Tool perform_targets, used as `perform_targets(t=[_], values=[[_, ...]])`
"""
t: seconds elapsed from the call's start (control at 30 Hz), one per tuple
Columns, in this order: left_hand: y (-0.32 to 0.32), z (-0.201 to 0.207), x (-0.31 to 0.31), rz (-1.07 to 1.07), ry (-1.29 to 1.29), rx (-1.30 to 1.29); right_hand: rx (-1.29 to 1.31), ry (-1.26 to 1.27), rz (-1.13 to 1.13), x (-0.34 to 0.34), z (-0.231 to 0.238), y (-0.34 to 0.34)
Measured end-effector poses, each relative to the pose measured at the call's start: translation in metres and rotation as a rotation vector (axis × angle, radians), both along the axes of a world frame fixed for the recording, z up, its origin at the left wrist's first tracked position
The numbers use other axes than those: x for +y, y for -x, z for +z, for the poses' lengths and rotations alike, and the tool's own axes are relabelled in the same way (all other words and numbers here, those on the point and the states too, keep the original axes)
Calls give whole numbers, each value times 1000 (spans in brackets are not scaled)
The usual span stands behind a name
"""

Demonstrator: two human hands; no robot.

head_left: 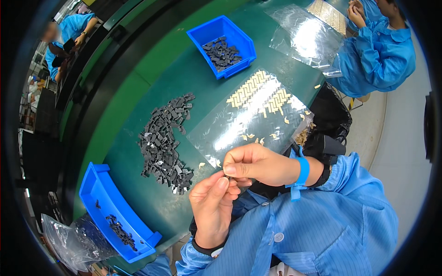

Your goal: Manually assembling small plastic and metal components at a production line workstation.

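My left hand (213, 198) and my right hand (256, 166) meet in front of my chest, fingertips pinched together. Between them is a tiny dark piece (227, 177), mostly hidden by the fingers, so its kind cannot be made out. Left of my hands, a large heap of small black rectangular parts (161, 142) spreads over the green table. Beyond my right hand lies a clear plastic sheet (209, 131) with rows of small cream-coloured adhesive pieces (248, 89) on it. A few loose cream pieces (201, 165) lie close to my fingers.
A blue bin (223, 46) with black parts stands at the far side. Another blue bin (117, 211), holding smaller black pieces, sits at left beside a clear plastic bag (69, 241). A co-worker in blue (380, 50) sits at the right; another person (73, 30) is at far left.
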State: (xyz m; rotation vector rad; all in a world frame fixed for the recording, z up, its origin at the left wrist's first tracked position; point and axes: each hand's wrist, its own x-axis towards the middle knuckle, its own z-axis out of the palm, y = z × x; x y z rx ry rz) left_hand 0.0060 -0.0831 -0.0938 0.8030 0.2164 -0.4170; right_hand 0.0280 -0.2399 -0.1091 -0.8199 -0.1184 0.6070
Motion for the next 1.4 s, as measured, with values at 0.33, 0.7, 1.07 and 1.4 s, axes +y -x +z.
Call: perform_targets(t=[0.33, 0.7, 1.07, 1.4], values=[[15, 1, 7, -218, 399, 399, -1393, 614, -579, 1, -16, -9], [26, 58, 169, 887, -925, -406, -1377, 1201, -515, -97, 6, -28], [-24, 20, 112, 538, -1952, -631, -1314, 1329, -358, -122, -22, -41], [-82, -42, -86, -344, -1660, -1260, -1372, 1302, -265, -118, -36, -52]])
